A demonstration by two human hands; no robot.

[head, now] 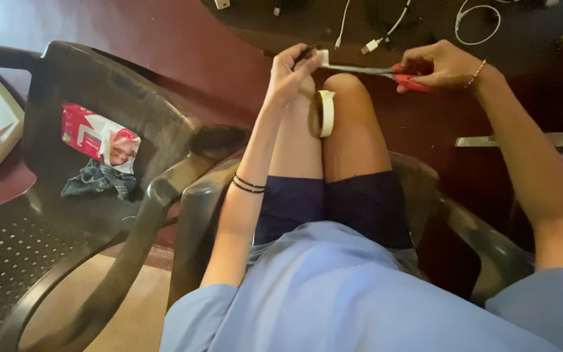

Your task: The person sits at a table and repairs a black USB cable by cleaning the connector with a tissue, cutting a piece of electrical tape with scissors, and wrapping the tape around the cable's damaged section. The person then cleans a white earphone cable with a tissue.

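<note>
Single head view, looking steeply down, close over seated lap and knees

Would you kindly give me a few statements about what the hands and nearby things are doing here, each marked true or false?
1. The right hand holds red-handled scissors. True.
2. The roll of tape lies on the floor. False: it hangs between the knees, below the left hand.
3. The left hand pinches a strip of tape that the scissor blades reach. True.
4. The chair beside the person has nothing on its seat. False: a red and white packet and a dark cloth lie on it.
5. White cables lie on the dark table ahead. True.
</note>
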